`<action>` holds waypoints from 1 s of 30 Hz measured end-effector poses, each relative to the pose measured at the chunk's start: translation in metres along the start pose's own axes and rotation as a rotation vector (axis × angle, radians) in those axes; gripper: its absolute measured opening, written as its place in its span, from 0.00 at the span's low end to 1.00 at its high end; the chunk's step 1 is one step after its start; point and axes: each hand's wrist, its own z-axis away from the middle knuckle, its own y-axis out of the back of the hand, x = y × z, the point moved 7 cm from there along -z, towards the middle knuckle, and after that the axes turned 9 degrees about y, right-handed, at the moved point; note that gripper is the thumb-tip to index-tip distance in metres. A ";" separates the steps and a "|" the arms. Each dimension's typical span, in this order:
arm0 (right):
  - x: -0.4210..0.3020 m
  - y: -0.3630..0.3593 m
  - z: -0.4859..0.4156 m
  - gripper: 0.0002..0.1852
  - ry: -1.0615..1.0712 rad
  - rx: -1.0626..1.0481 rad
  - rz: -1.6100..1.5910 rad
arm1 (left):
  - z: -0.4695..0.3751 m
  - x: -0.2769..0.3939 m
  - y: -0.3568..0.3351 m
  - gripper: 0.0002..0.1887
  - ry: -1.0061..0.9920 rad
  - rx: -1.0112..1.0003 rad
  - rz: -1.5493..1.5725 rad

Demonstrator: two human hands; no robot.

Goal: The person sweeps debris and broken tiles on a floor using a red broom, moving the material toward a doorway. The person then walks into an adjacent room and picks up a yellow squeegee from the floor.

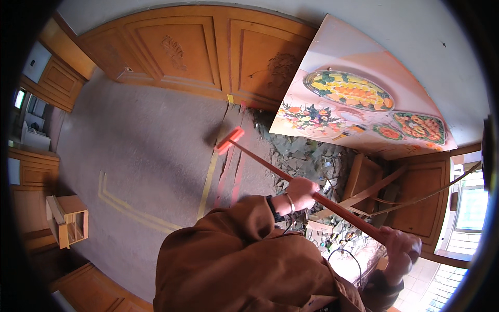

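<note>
A long red-brown handle runs diagonally across the view to a red broom head (pixel 230 140), which is over the grey floor beside yellow and red tape lines (pixel 224 171). Midway along the handle, my left hand (pixel 302 193) is closed around it; a bracelet shows at that wrist. Near the handle's upper end, at the right, my right hand (pixel 401 247) grips it too. Under and beyond the handle lies a heap of broken flat shards and debris (pixel 312 156). Whether the bristles touch the floor cannot be told.
Carved wooden panels (pixel 179 54) line the wall. A large board printed with food pictures (pixel 351 93) leans above the debris. Beside it are a wooden drawer box (pixel 360 179) and loose wooden strips. A small wooden cabinet piece (pixel 68 222) stands at the far left.
</note>
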 end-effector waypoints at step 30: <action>0.043 -0.055 -0.008 0.12 0.039 -0.173 -0.397 | 0.010 -0.059 -0.003 0.13 0.097 -0.025 -0.175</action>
